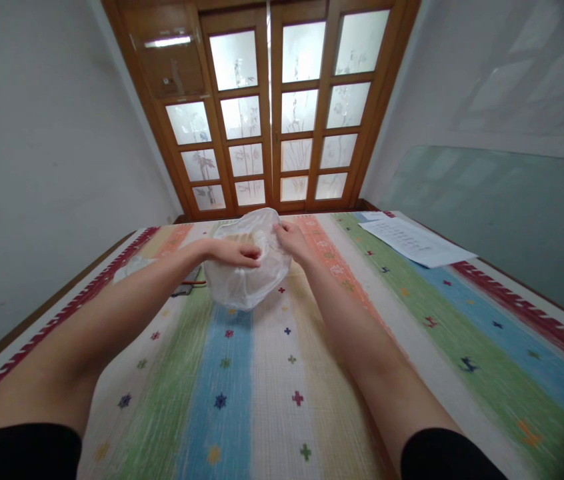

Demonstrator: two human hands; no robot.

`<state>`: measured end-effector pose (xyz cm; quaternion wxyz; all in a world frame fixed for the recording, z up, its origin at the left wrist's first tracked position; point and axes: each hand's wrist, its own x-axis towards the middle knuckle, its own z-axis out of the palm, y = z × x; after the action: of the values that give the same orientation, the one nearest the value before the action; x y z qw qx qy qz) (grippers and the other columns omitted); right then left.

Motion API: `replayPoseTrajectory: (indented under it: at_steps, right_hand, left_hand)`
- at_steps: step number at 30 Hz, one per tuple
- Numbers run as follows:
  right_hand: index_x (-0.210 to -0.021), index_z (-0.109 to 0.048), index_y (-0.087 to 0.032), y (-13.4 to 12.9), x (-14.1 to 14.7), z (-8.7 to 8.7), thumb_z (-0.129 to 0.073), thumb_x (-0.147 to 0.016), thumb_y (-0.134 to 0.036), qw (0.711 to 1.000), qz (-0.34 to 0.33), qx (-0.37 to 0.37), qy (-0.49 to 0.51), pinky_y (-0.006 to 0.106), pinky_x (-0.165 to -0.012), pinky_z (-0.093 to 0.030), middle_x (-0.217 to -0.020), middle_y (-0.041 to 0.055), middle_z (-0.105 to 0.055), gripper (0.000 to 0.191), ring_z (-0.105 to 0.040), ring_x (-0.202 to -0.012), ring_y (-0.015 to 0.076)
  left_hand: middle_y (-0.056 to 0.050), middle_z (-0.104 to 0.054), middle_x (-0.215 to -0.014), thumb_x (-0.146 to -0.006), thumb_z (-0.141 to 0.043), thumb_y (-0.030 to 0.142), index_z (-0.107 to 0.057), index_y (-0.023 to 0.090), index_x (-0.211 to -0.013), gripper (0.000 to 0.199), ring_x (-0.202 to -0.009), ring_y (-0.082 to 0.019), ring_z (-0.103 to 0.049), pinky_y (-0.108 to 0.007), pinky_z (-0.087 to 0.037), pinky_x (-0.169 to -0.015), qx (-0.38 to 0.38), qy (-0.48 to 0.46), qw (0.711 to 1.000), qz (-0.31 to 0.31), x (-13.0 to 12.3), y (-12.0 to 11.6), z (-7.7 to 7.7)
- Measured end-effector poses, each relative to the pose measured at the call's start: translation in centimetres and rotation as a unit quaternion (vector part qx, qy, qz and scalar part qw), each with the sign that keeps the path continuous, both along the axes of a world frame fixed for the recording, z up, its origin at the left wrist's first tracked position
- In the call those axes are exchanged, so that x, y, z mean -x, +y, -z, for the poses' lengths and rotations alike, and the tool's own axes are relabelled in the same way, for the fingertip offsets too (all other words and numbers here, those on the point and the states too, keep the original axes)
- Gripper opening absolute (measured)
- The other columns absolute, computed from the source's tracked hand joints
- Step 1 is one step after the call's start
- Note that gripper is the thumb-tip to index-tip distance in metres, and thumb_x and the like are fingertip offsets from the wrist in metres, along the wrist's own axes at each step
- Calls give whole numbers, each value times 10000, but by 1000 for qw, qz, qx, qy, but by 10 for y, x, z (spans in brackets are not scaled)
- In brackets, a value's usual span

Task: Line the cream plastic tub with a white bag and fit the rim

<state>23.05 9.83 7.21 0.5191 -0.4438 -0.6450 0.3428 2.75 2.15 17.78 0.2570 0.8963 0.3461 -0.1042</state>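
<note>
A thin, translucent white plastic bag (245,287) is held up just above the far part of the table, puffed out into a rounded shape. My left hand (236,253) lies across its near side, fingers curled in and gripping the film. At the bag's upper right edge, my right hand (289,240) pinches the rim between thumb and fingers. Whether anything is inside the bag cannot be made out. Behind my left forearm, a crumpled piece of clear plastic (132,268) lies on the table, partly hidden.
A striped, patterned cloth covers the table (272,400). Dark flat items (182,290) with a thin orange-brown strip lie left of the bag. Printed sheets of paper (415,241) rest at the far right. Wooden doors with frosted panes (297,113) stand beyond the table.
</note>
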Motion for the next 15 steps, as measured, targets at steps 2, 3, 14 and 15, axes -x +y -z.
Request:
replayPoseTrajectory:
  at_steps: [2, 3, 14, 15]
  right_hand:
    - [-752, -572, -202, -3, -2, -3, -535, -867, -507, 1000, -7, 13, 20, 249, -547, -315, -659, -29, -503, 328, -448, -598, 129]
    - [-748, -566, -202, -6, -3, -5, -543, -867, -498, 999, -12, 21, 29, 250, -533, -306, -649, -31, -488, 319, -435, -582, 126]
    - [-885, -605, -203, -14, 3, -19, -568, -874, -388, 990, -32, 81, 110, 239, -495, -330, -691, -28, -518, 189, -453, -582, 130]
    - [-907, -592, -209, -14, 2, -19, -574, -870, -377, 990, -28, 83, 111, 238, -504, -341, -697, -28, -530, 173, -464, -587, 132]
  left_hand:
    - [-23, -589, -909, -930, -467, 523, -550, 188, -918, 345, -826, -162, -511, -251, -408, -746, 17, -8, 1000, -10, 1, 1, 5]
    - [-24, -604, -922, -936, -458, 526, -567, 190, -942, 353, -841, -166, -521, -252, -408, -753, 26, -21, 999, -24, 2, 1, 6]
    - [-35, -658, -794, -933, -467, 393, -626, 192, -804, 288, -746, -184, -569, -291, -377, -688, -215, 15, 970, -115, -6, 16, 16]
    - [-54, -691, -830, -916, -488, 371, -659, 190, -828, 264, -770, -200, -597, -300, -393, -709, -247, 36, 960, -125, -7, 17, 20]
